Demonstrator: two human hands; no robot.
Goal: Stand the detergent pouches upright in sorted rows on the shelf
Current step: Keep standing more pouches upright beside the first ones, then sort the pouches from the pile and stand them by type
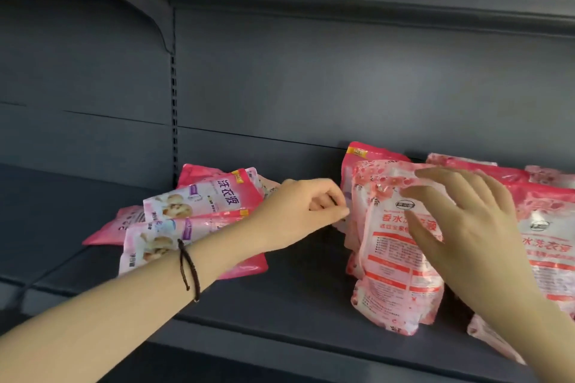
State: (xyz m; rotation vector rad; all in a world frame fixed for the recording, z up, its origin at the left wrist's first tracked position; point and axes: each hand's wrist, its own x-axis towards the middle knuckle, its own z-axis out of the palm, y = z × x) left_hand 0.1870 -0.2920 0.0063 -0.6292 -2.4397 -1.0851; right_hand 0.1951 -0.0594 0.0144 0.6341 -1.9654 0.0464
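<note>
Shelf of dark grey metal spans the frame. Flat detergent pouches lie heaped at centre left, and others stand upright at right. The left hand, cord bracelet at its wrist, curls its fingers beside the rear standing pouch; whether they pinch it is unclear. The right hand, blurred, spreads its fingers across the front standing pouch.

Open shelf strip between toppled pouches and upright pouches

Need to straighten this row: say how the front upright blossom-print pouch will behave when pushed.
The front pouch probably flexes: its film is creased and bulging. It may tip, standing on a narrow base. The glossy film looks slippery.
</note>
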